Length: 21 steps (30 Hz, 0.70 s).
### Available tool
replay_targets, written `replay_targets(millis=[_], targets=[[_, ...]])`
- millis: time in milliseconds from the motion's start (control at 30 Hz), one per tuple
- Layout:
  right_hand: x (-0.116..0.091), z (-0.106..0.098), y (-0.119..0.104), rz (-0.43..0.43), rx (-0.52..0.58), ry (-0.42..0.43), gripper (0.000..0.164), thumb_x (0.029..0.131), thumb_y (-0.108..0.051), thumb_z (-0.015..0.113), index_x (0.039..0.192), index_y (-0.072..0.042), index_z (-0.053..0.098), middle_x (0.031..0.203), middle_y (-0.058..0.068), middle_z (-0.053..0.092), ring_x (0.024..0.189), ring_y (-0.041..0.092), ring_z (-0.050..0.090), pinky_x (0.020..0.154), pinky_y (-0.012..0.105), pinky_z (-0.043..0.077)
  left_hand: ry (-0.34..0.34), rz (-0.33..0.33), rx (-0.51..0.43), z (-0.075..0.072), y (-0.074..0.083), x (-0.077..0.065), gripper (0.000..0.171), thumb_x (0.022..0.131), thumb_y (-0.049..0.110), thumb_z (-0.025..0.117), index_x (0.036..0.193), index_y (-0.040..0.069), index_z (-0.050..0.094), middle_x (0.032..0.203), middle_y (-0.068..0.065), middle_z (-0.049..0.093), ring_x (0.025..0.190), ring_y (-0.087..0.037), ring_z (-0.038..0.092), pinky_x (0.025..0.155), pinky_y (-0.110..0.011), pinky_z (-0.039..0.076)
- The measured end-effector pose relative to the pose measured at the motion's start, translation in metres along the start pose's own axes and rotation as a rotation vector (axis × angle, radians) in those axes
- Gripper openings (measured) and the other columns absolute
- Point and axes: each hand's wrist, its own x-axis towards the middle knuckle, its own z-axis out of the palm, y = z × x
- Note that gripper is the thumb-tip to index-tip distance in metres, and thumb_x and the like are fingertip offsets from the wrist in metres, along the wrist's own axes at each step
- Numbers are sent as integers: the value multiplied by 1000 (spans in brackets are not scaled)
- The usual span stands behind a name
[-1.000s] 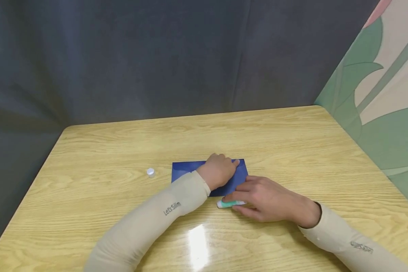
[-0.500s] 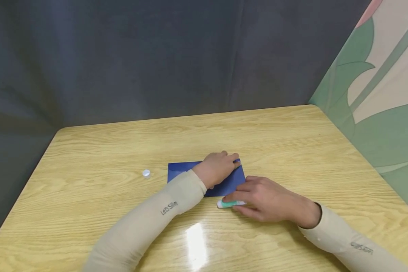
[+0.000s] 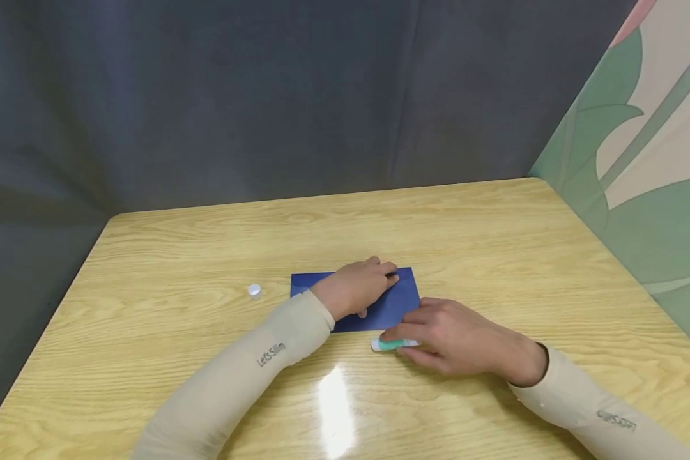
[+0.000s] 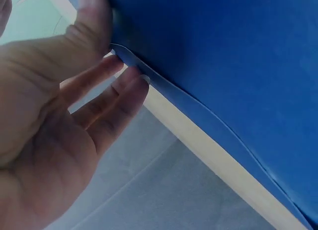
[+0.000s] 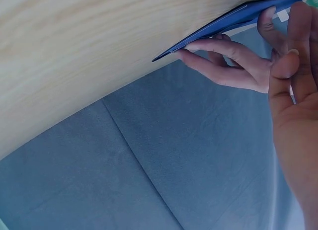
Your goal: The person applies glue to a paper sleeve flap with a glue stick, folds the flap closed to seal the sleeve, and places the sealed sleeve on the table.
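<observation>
A blue envelope (image 3: 401,311) lies on the wooden table, its flap edge (image 4: 218,121) curving across the left wrist view. Over the envelope's upper part is my left hand (image 3: 353,289), its fingers extended and touching near the flap edge by the far side. My right hand (image 3: 450,337) holds a green and white glue stick (image 3: 386,345) between thumb and fingers, just in front of the envelope's near right corner. Its fingers reach the envelope's right edge in the head view. Only a bit of the glue stick shows in the right wrist view.
A small white cap (image 3: 255,291) stands on the table (image 3: 167,332) left of the envelope. A dark curtain (image 3: 264,96) hangs behind the far table edge, and a leaf-patterned cloth (image 3: 661,191) hangs along the right side.
My left hand has slid left over the envelope, away from its far right corner, uncovering more of the right part. My right hand keeps its place with the glue stick.
</observation>
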Motion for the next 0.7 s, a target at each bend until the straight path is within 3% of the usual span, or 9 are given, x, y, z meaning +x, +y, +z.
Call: replay_targets(millis=[167, 333, 433, 533, 633, 700], targets=[[0, 0, -1, 6, 8, -5, 24, 96, -25, 66, 119, -22, 70, 108, -13, 73, 93, 5, 68, 83, 31, 54, 5, 1, 10, -2, 1, 2, 90, 80, 28, 84, 155, 20, 35, 158, 3, 35, 135, -18, 46, 109, -25, 45], [1, 2, 0, 7, 14, 6, 24, 95, -25, 67, 118, -22, 70, 108, -14, 73, 95, 6, 68, 83, 30, 54, -26, -32, 36, -9, 6, 3, 98, 78, 25, 87, 158, 24, 29, 160, 5, 30, 133, -19, 49, 106, -25, 48], [0, 2, 0, 9, 10, 12, 23, 95, -25, 67, 117, -22, 71, 108, -14, 73, 94, 6, 67, 83, 30, 54, -18, -50, 54, -11, 11, 4, 92, 82, 22, 83, 157, 27, 30, 160, 6, 30, 130, -20, 52, 104, -26, 49], [-1, 1, -1, 13, -5, 9, 23, 95, -26, 66, 117, -23, 71, 107, -14, 73, 94, 5, 67, 84, 29, 53, 0, -48, 34, -11, 14, 7, 77, 92, 18, 72, 156, 32, 31, 161, 6, 30, 129, -20, 55, 103, -27, 50], [0, 1, -1, 13, -15, 4, 23, 95, -27, 66, 117, -24, 71, 106, -15, 73, 95, 5, 66, 85, 28, 53, -24, -25, -8, -12, 10, 9, 80, 92, 18, 72, 157, 35, 28, 163, 4, 26, 128, -22, 56, 99, -27, 52], [1, 0, -1, 6, -12, 4, 24, 95, -26, 66, 118, -24, 71, 105, -15, 73, 95, 5, 67, 85, 29, 53, -61, -21, -59, -12, 4, 10, 94, 85, 20, 80, 158, 37, 23, 164, 4, 21, 133, -21, 52, 97, -27, 52]])
